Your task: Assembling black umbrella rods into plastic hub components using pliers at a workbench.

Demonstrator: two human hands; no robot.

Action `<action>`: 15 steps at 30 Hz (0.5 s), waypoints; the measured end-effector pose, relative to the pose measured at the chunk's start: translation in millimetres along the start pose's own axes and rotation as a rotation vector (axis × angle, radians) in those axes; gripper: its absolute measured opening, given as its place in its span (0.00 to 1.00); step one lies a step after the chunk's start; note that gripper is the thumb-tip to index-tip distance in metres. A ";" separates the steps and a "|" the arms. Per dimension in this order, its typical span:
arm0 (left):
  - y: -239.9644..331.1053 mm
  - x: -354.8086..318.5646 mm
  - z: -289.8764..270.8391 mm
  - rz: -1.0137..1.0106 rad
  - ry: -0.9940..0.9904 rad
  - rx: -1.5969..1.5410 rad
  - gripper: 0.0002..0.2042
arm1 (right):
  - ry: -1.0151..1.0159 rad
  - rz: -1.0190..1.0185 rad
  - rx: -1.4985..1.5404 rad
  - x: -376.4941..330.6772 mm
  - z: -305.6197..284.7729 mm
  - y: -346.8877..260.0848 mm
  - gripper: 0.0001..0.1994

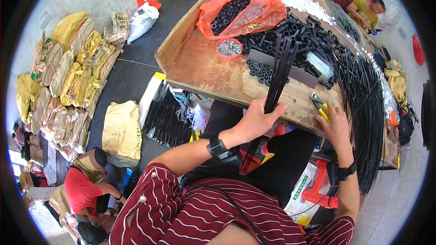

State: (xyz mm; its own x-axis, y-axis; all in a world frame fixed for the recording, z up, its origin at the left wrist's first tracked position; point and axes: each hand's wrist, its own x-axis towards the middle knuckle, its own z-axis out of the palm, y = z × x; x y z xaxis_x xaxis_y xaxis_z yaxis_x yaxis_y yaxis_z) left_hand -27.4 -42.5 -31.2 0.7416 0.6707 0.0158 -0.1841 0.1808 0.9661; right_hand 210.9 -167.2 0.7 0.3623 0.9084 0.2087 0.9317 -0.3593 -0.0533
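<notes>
My left hand (pixel 260 121) is closed around a bundle of thin black rods (pixel 280 72). The bundle stands nearly upright over the front of the wooden table, its thicker ends at the top. My right hand (pixel 336 129), at the table's front edge, has its fingers around the yellow handles of a pair of pliers (pixel 321 107), whose dark jaws point away from me. Just beyond the bundle, small black rings (pixel 259 71) lie beside a grey metal strip (pixel 302 75). Behind them spreads a heap of black tubular parts (pixel 290 31).
An orange plastic bag (pixel 268 11) of black parts and a red bowl (pixel 228 48) of small metal pieces stand on the table (pixel 190 63). Long black rods (pixel 363 104) hang over its right side. Filled sacks (pixel 63 68) lie at left. Other people work at far right and lower left.
</notes>
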 end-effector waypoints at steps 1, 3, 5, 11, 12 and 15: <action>11.3 -4.9 1.8 0.092 0.100 0.052 0.09 | 0.193 -0.152 -0.018 0.6 -3.5 -8.7 0.18; 40.0 -13.8 -6.5 0.331 0.361 0.138 0.09 | 0.213 -0.212 0.276 -11.2 -17.1 -42.4 0.16; 76.3 -30.2 -22.8 0.441 0.463 -0.207 0.10 | -0.484 -0.041 0.797 -38.2 -48.3 -92.7 0.13; 112.6 -37.0 -64.0 0.386 0.553 -0.551 0.15 | -0.524 0.117 1.730 -85.0 -4.8 -132.8 0.31; 110.0 -41.7 -73.7 0.389 0.563 -0.542 0.15 | -0.556 0.123 1.753 -76.8 -10.7 -129.3 0.31; 104.9 -46.4 -100.2 0.316 0.478 -0.633 0.15 | -0.977 -0.026 1.546 -86.5 -14.7 -127.4 0.29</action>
State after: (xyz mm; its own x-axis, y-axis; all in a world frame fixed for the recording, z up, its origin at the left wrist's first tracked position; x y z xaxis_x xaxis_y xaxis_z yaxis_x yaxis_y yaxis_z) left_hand -145.8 17.4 43.6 0.2696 0.9629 0.0123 -0.7676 0.2072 0.6065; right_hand 60.5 -203.2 3.9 -0.2949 0.8986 -0.3248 -0.0827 -0.3627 -0.9282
